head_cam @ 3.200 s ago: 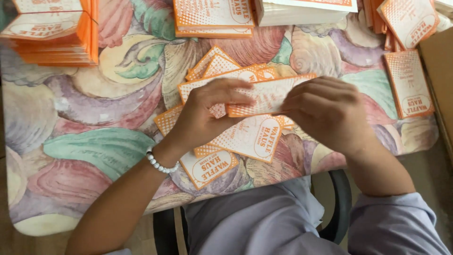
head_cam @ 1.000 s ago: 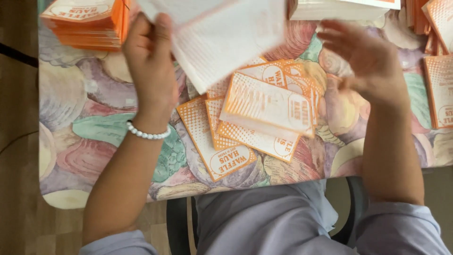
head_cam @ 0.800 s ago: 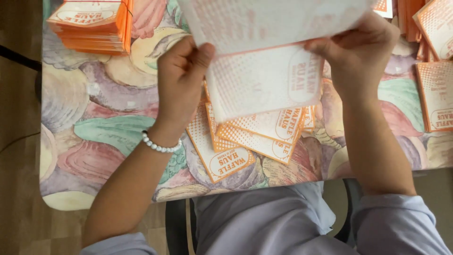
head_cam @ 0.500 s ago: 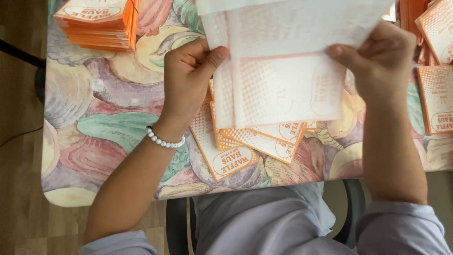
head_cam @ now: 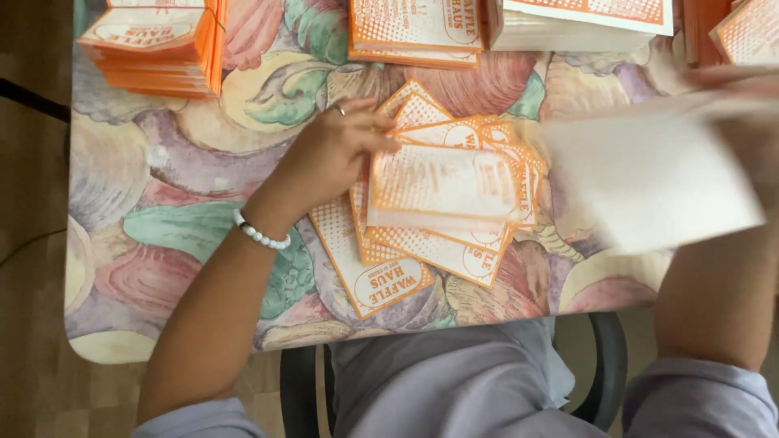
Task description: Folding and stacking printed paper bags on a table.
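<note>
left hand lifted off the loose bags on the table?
No, the left hand rests its fingertips on the fanned pile of orange-and-white paper bags, while the right hand holds a blurred white bag.

table [head_cam: 162, 178]: floral pastel cloth | floor [head_cam: 32, 243]: brown wood | chair [head_cam: 604, 381]: dark

Loose bag pile [head_cam: 442, 215] mid-table [head_cam: 162, 219], stacks [head_cam: 154, 45] behind, L hand [head_cam: 329, 154] on pile's left edge.

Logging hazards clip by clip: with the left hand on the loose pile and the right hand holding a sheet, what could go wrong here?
1. The loose pile of paper bags is fanned unevenly under the left hand; a push may scatter it.
2. The lowest bag lies near the table edge and might slide off.
3. The white sheet at the right hand is blurred; its grip cannot be judged.
</note>
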